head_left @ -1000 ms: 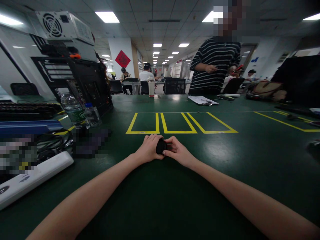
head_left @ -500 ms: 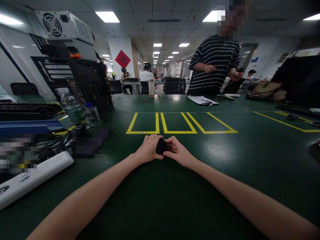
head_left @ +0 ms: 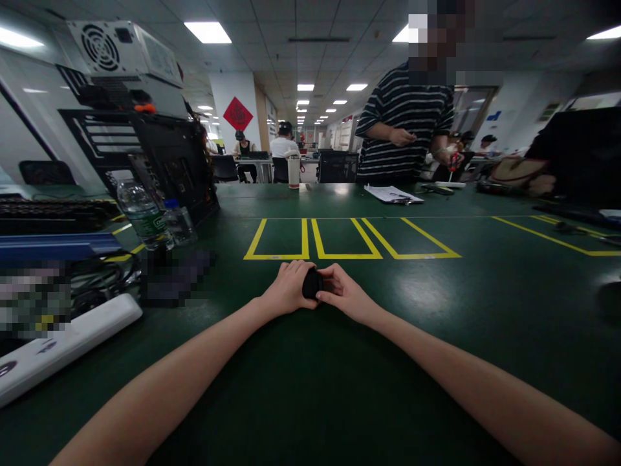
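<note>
A small, rounded black object (head_left: 312, 283) sits between my two hands, just above or on the green table (head_left: 320, 375); its kind cannot be made out. My left hand (head_left: 290, 286) wraps round its left side, fingers over the top and thumb below. From the other side, my right hand (head_left: 345, 294) pinches its right edge between thumb and fingers. Part of the object is covered by the fingers. Just beyond my hands, yellow tape (head_left: 276, 257) marks out three boxes on the tabletop.
On the left stand a computer case (head_left: 177, 162), a water bottle (head_left: 140, 213), a smaller bottle (head_left: 179, 223) and a white power strip (head_left: 72, 349). A clipboard with paper (head_left: 392, 194) and a cup (head_left: 294, 172) lie farther back. Across the table stands a person in a striped shirt (head_left: 407, 129).
My hands and the black object stay nearly still. The person across the table has shifted slightly left and lowered a red-handled tool.
</note>
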`<move>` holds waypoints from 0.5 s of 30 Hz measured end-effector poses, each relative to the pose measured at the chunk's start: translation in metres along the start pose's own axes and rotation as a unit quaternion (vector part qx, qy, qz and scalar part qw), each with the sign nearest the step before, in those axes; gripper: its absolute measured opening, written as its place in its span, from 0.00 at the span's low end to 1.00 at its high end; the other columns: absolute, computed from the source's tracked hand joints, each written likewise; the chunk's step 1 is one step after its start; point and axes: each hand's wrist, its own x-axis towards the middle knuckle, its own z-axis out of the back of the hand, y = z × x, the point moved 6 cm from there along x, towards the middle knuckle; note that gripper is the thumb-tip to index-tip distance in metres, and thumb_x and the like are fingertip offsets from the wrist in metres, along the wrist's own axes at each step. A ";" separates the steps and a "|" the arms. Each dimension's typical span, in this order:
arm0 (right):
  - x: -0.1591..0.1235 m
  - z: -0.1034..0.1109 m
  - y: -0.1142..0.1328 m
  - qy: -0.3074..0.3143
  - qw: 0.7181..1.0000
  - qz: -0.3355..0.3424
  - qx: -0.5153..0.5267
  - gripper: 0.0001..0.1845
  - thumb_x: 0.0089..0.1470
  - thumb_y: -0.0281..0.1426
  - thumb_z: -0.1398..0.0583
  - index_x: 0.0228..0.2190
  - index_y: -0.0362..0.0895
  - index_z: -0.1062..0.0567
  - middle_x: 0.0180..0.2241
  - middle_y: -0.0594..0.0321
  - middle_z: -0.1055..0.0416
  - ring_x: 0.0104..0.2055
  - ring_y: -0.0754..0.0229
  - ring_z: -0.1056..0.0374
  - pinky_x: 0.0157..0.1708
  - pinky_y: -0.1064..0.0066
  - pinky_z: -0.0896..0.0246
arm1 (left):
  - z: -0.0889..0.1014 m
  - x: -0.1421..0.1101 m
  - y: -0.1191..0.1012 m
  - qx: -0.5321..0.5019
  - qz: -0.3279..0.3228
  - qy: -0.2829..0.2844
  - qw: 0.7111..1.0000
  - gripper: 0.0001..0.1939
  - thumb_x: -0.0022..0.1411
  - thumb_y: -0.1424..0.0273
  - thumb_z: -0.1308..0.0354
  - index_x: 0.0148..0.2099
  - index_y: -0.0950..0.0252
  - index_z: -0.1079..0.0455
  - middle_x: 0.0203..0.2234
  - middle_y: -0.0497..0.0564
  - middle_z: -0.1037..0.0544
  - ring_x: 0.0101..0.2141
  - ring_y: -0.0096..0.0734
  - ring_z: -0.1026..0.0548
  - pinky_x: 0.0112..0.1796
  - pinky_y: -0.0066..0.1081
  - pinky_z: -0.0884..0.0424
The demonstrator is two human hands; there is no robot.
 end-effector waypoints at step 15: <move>0.001 0.000 -0.001 -0.004 1.000 -0.014 0.017 0.15 0.48 0.30 0.42 0.40 0.45 0.37 0.42 0.61 0.37 0.46 0.57 0.37 0.45 0.59 0.39 | -0.001 0.001 0.001 -0.001 0.000 -0.005 1.000 0.33 0.41 0.62 0.37 0.49 0.66 0.44 0.42 0.55 0.33 0.44 0.42 0.35 0.43 0.40 0.42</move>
